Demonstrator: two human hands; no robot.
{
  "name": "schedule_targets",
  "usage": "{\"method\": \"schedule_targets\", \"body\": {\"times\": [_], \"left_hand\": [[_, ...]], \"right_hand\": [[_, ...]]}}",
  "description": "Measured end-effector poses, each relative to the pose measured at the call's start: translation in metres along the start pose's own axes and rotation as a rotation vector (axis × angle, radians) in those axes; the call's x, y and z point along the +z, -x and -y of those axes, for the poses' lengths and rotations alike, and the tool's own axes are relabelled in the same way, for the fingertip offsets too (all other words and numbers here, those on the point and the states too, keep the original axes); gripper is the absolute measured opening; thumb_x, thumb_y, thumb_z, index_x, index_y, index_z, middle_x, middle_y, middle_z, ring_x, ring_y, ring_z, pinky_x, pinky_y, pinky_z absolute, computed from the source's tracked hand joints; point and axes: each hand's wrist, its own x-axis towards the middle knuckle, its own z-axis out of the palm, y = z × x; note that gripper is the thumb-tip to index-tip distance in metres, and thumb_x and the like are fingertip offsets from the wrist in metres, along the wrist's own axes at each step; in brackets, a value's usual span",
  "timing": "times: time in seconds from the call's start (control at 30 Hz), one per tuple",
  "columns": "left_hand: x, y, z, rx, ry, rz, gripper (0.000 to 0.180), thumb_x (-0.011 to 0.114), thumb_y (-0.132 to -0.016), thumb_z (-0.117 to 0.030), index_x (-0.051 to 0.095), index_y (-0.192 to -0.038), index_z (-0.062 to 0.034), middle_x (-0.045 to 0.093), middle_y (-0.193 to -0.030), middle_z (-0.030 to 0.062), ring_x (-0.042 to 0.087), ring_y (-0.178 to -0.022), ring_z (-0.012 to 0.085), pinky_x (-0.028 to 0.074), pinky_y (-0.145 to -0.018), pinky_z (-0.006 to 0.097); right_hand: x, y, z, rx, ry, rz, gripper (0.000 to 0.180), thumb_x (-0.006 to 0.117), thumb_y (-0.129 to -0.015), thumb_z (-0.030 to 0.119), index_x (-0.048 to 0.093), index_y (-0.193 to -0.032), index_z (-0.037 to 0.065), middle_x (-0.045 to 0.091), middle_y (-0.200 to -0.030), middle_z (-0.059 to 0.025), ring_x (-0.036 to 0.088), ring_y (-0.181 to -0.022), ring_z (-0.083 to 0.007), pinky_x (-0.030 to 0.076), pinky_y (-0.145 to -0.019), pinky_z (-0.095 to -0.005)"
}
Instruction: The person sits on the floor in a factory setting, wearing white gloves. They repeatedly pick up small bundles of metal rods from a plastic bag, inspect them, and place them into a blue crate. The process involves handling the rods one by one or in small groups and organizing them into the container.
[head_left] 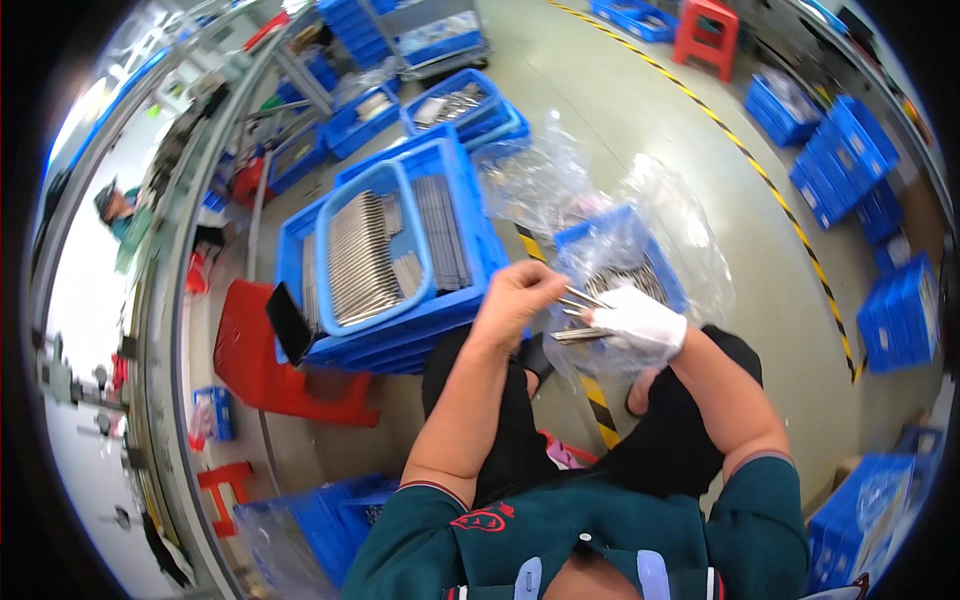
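Note:
My bare left hand (518, 302) is closed, its thumb and fingertips pinching the end of a thin metal rod (583, 295). Beside it, my right hand (640, 322) in a white glove is wrapped around several slim silvery metal rods (572, 335) whose ends stick out toward the left. Both hands are just in front of a blue bin (672, 285) lined with clear plastic, which holds a heap of similar metal parts (625, 280). To the left, a light blue oval tub (424, 262) carries neat rows of metal rods (358, 262).
The tub rests in a larger blue crate (470, 225) with more stacked metal pieces. A dark phone-like slab (289, 323) leans at its near corner, by a red stool (250, 350). Clear plastic sheeting (690, 230) spreads around the bin. Blue crates (845, 150) line the right side.

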Motion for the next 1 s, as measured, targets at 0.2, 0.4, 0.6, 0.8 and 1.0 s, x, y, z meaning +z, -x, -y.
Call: {"method": "schedule_targets", "body": {"times": [0.2,0.4,0.6,0.8,1.0], "left_hand": [[0.004,0.003,-0.002,0.029,0.127,0.017,0.014,0.069,-0.082,-0.014,0.064,-0.085,-0.0014,0.061,-0.079,0.002,0.053,-0.073,0.0086,0.041,-0.068,0.023],[0.0,-0.002,0.004,0.107,0.3,-0.16,0.02,0.059,-0.091,-0.023,0.06,-0.086,-0.0039,0.057,-0.074,0.0009,0.05,-0.066,0.0077,0.041,-0.063,0.022],[0.03,0.0,0.006,-0.116,0.992,-0.098,0.024,0.049,-0.096,-0.029,0.056,-0.089,-0.0071,0.061,-0.085,0.0066,0.058,-0.082,0.0166,0.048,-0.074,0.031],[0.024,0.005,0.008,0.036,0.181,0.075,0.024,0.048,-0.096,-0.027,0.056,-0.092,-0.0042,0.063,-0.09,0.0064,0.059,-0.085,0.0148,0.047,-0.077,0.028],[0.016,0.009,0.008,0.017,0.077,0.236,0.027,0.048,-0.095,-0.025,0.057,-0.096,0.0001,0.063,-0.095,0.0081,0.058,-0.089,0.0146,0.045,-0.08,0.03]], "right_hand": [[0.008,-0.002,0.001,0.183,-0.293,-0.057,0.027,0.062,-0.087,0.028,0.059,-0.071,0.006,0.047,-0.059,0.0039,0.038,-0.051,-0.0053,0.028,-0.044,-0.0243],[0.0,0.002,0.007,0.173,-0.453,-0.102,0.022,0.063,-0.086,0.024,0.057,-0.075,0.006,0.048,-0.062,0.0033,0.037,-0.051,-0.0045,0.027,-0.043,-0.0232],[0.019,-0.013,0.002,-0.186,0.235,-0.354,0.027,0.061,-0.087,0.029,0.062,-0.096,0.003,0.061,-0.075,-0.0115,0.057,-0.066,-0.0214,0.045,-0.063,-0.032],[0.032,-0.021,0.007,0.116,-0.043,0.08,0.027,0.066,-0.082,0.025,0.061,-0.097,0.003,0.061,-0.082,-0.0025,0.057,-0.072,-0.0157,0.046,-0.066,-0.0296],[0.042,-0.025,-0.007,0.171,-0.372,0.231,0.015,0.063,-0.083,0.017,0.056,-0.093,0.008,0.054,-0.076,0.0003,0.051,-0.065,-0.0092,0.04,-0.054,-0.0221]]}}
